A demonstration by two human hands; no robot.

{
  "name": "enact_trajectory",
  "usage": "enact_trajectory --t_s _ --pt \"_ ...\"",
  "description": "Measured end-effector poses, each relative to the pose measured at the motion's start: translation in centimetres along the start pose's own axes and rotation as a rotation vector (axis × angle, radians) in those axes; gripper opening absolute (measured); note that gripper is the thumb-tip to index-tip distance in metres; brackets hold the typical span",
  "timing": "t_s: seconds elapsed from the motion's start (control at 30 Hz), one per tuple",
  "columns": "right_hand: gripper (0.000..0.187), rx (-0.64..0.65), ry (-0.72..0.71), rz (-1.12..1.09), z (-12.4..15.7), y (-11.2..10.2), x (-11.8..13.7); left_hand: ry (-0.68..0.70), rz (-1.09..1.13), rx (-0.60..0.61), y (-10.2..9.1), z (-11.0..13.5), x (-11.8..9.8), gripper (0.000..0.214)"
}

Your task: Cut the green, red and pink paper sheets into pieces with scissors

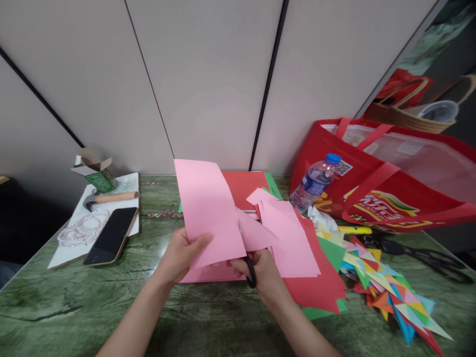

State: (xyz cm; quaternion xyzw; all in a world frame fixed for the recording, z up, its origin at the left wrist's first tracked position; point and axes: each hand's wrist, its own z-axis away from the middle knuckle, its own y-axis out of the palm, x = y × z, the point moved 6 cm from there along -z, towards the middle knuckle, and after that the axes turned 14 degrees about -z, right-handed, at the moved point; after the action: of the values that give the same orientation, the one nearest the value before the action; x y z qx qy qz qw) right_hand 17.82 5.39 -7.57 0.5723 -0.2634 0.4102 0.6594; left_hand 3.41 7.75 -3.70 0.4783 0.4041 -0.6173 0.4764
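My left hand (181, 254) grips a sheet of pink paper (208, 208) by its lower left part, thumb on top, and the sheet is held up above the table. In my right hand (262, 275) is a pair of scissors (250, 272) with black handles. Their blades are at a cut in the sheet, and a strip on the right side folds away from it. Most of the blades are hidden by the paper. Beneath lie more pink sheets (293, 243), with red paper (316, 292) and green paper under them.
To the right are a pile of coloured paper triangles (394, 292), black scissors (427, 258), a yellow stick (355, 230), a water bottle (314, 183) and a red bag (353, 178). At left, a phone (111, 235), beads (84, 230), a wooden-handled tool (115, 197) and a small green box (100, 181) rest around a white board.
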Motion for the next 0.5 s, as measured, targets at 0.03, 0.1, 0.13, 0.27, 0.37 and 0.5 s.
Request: enact_trajectory --t_s 0.03,0.1,0.13,0.27,0.37,0.5 --pt "0.028 -0.005 0.002 0.009 0.01 -0.01 0.04 0.005 -0.001 -0.001 -0.01 -0.01 -0.02 0.016" --pt "0.027 -0.014 0.003 0.020 0.04 -0.01 0.20 0.011 -0.006 0.000 -0.02 -0.06 -0.01 0.015" --pt "0.026 -0.019 0.007 0.025 0.07 -0.02 0.27 0.010 -0.009 0.002 -0.01 -0.08 0.01 0.015" --pt "0.023 -0.029 0.030 0.051 0.17 -0.10 0.40 -0.003 -0.013 0.006 0.02 -0.13 0.13 0.016" --pt "0.019 -0.026 0.033 0.080 0.17 -0.20 0.36 -0.009 -0.008 0.006 0.01 -0.10 0.20 0.017" --pt "0.019 -0.032 0.029 0.096 0.08 -0.36 0.23 -0.016 -0.001 0.003 -0.06 -0.04 0.28 0.017"
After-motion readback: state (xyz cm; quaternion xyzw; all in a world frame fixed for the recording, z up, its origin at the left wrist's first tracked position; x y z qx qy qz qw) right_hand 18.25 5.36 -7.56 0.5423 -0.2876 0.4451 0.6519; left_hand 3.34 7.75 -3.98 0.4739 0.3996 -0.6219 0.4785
